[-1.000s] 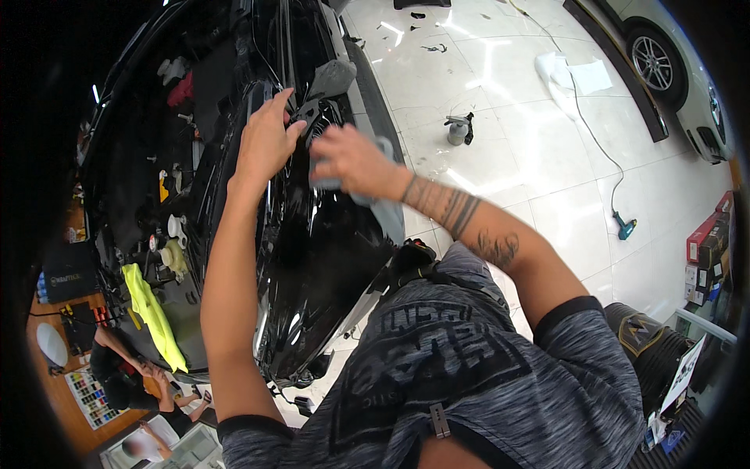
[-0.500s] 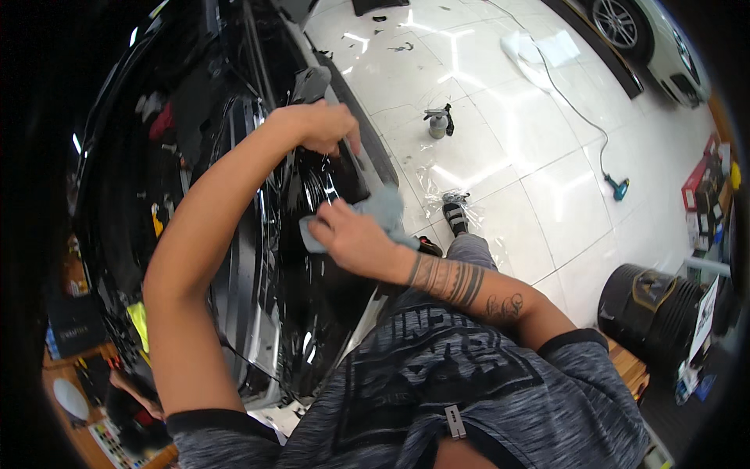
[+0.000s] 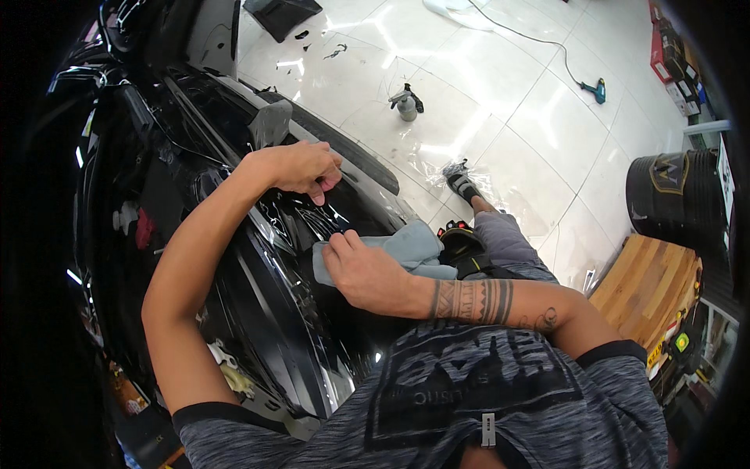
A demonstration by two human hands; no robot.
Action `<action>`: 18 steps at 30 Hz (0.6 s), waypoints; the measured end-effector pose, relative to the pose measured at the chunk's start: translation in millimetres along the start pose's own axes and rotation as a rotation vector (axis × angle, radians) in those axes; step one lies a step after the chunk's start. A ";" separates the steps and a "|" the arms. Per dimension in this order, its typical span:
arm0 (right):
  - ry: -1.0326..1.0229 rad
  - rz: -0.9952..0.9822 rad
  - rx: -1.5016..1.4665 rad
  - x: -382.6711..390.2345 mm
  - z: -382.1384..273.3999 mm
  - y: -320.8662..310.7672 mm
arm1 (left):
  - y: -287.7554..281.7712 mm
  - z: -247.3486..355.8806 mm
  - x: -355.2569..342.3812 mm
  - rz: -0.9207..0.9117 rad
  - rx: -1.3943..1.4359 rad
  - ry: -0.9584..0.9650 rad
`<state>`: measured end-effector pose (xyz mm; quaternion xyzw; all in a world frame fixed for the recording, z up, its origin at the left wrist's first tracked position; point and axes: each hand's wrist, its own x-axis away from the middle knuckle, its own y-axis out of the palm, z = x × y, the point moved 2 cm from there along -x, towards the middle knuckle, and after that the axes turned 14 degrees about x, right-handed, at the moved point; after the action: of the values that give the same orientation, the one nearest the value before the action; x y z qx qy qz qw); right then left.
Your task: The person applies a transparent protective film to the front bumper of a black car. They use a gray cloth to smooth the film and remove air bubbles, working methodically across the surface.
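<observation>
My left hand [image 3: 301, 170], fingers curled and pinched together, is over the door of a glossy black car [image 3: 289, 305], just below a grey side mirror [image 3: 271, 123]. Beneath its fingertips, shiny wrinkled film [image 3: 316, 221] runs in creases toward my right hand; its pinched edge is hard to make out. My right hand [image 3: 367, 273] grips a folded blue-grey cloth [image 3: 414, 244] and presses part of it on the door surface near those creases. The rest of the cloth drapes past the wrist side.
A grey spray bottle [image 3: 407, 105] stands on the white tiled floor. Clear film scraps [image 3: 480, 176] lie around my foot. A teal corded power tool [image 3: 598, 91], a black drum [image 3: 672, 191] and a wooden stool [image 3: 648, 273] are on the right. A black pouch [image 3: 462, 248] hangs at my waist.
The whole view has swung, bringing more of the mirror and wooden stool into sight. Both hands stay at the door, the left still pinching, the right still on the cloth.
</observation>
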<state>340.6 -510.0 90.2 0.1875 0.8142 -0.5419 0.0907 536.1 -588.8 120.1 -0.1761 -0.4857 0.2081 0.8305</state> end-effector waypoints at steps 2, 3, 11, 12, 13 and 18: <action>0.021 -0.044 0.019 -5.8 -6.2 0.8 | 5.0 -5.4 8.3 0.032 0.125 -0.005; 0.028 -0.067 0.027 -9.0 -9.1 1.4 | 6.6 -9.1 12.1 0.048 0.191 -0.010; 0.185 -0.018 -0.081 -31.9 -14.9 3.4 | 6.5 -10.9 14.0 0.032 0.313 0.023; 0.197 0.002 -0.082 -34.5 -13.0 4.4 | 6.2 -11.9 16.0 0.066 0.324 0.015; 0.214 -0.007 -0.073 -38.1 -12.2 6.2 | 6.2 -11.7 19.6 0.098 0.333 0.001; 0.285 -0.020 -0.001 -58.8 -7.6 11.9 | 8.9 -17.4 16.7 0.123 0.271 0.054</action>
<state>399.5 -511.2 103.7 0.2544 0.8209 -0.5103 -0.0314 557.2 -574.3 119.8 -0.0975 -0.4191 0.3175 0.8450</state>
